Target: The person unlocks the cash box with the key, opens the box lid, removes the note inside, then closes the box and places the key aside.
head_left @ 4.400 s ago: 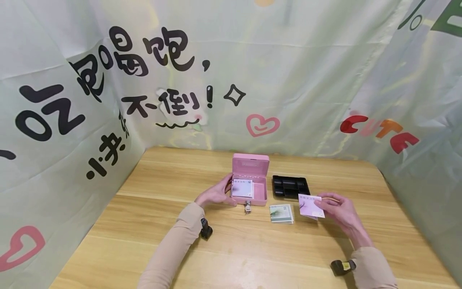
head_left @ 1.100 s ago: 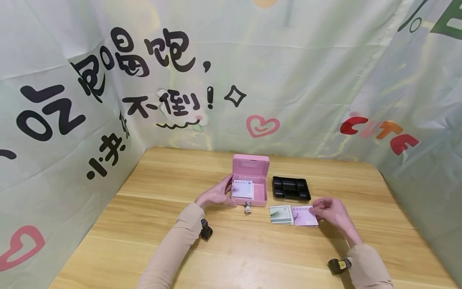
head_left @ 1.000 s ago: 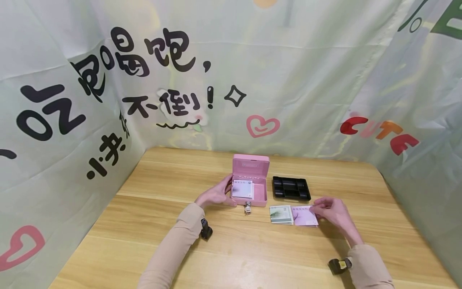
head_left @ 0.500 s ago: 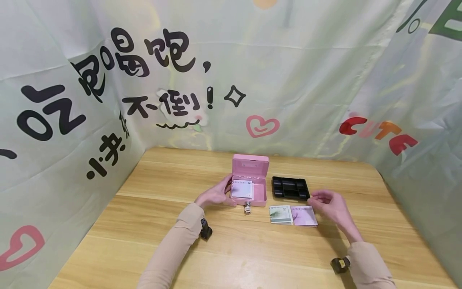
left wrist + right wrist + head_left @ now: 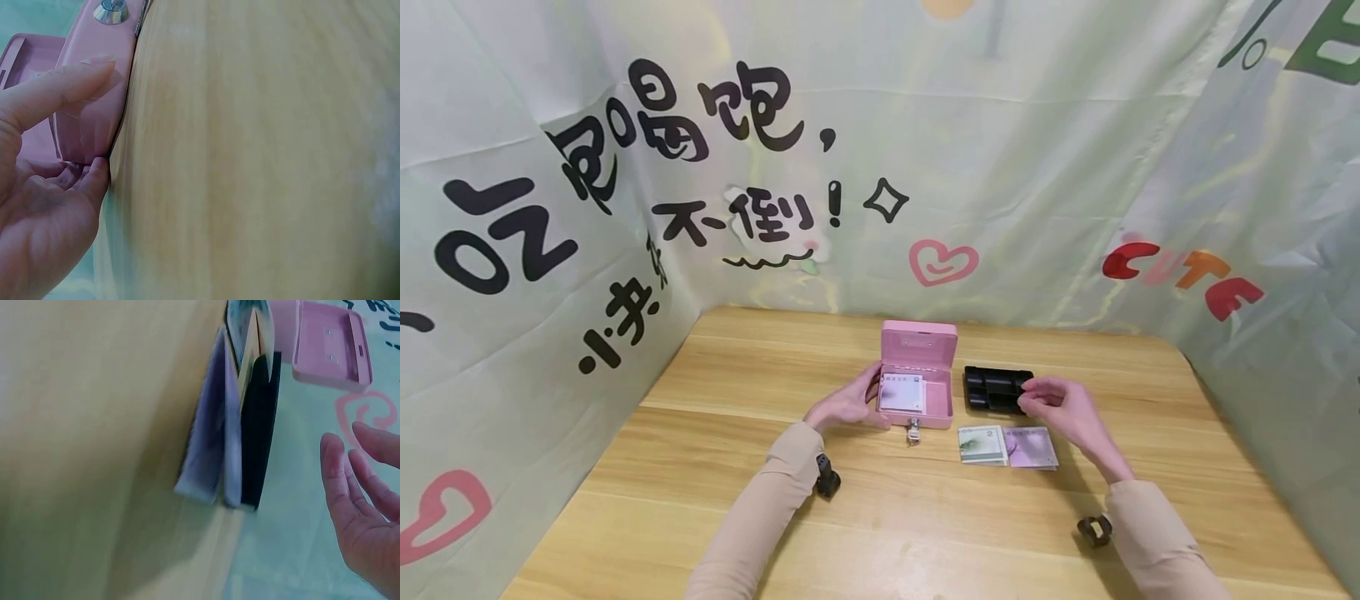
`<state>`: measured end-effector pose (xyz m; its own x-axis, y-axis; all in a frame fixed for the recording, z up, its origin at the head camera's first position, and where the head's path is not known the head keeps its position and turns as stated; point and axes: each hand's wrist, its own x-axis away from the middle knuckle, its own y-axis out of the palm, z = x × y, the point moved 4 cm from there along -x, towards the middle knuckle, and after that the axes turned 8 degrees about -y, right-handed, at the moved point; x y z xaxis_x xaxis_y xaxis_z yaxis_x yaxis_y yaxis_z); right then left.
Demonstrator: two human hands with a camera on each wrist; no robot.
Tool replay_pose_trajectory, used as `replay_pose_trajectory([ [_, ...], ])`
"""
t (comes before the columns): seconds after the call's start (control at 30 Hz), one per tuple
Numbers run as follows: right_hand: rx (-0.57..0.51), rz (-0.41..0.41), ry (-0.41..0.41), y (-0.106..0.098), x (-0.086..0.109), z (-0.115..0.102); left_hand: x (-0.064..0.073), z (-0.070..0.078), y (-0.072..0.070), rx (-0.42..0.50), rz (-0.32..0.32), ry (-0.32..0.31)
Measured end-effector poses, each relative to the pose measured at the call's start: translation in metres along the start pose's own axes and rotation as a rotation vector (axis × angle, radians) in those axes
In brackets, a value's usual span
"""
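Purple banknote stack (image 5: 1032,447) lies flat on the wooden table (image 5: 925,533), touching the green "2" note stack (image 5: 982,444). Right hand (image 5: 1060,408) hovers just above it, fingers loose, holding nothing, by the black coin tray (image 5: 992,388). Left hand (image 5: 850,405) grips the open pink cash box (image 5: 917,375). Backdrop says "CUTE" (image 5: 1183,279).

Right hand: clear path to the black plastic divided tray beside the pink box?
Probably yes. The right hand hovers with relaxed fingers at the near right corner of the black plastic divided tray, holding nothing. Nothing lies between them; the purple banknote stack lies nearer the person, out of the way.
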<state>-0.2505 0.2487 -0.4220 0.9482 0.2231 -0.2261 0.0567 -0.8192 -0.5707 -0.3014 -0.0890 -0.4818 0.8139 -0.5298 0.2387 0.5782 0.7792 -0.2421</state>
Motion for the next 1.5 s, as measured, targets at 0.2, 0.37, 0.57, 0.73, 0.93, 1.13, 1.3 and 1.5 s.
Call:
replay_pose_trajectory([
  [0.2, 0.044, -0.042, -0.006, 0.008, -0.016, -0.012, 0.000, 0.000, 0.000, -0.012, 0.005, -0.005],
  [0.37, 0.095, -0.078, -0.013, 0.013, -0.029, -0.020, 0.001, 0.001, 0.001, -0.003, -0.001, -0.011],
  [0.57, 0.099, -0.119, -0.041, 0.020, -0.043, -0.027, 0.000, 0.001, 0.001, 0.013, -0.013, 0.007],
  [0.73, 0.103, -0.152, -0.057, 0.023, -0.052, -0.031, 0.000, 0.001, 0.002, 0.013, -0.015, 0.016],
  [0.93, 0.077, -0.176, -0.095, 0.027, -0.062, -0.037, 0.000, 0.001, 0.002, 0.025, -0.021, 0.020],
  [1.13, 0.021, -0.220, -0.080, 0.033, -0.071, -0.039, 0.001, 0.002, 0.002, 0.024, -0.018, 0.014],
  [1.3, 0.003, -0.250, -0.069, 0.040, -0.077, -0.042, 0.001, 0.001, 0.002, 0.027, -0.019, 0.016],
  [1.5, -0.012, -0.276, -0.080, 0.048, -0.084, -0.048, 0.001, 0.001, 0.002, 0.027, -0.019, 0.015],
])
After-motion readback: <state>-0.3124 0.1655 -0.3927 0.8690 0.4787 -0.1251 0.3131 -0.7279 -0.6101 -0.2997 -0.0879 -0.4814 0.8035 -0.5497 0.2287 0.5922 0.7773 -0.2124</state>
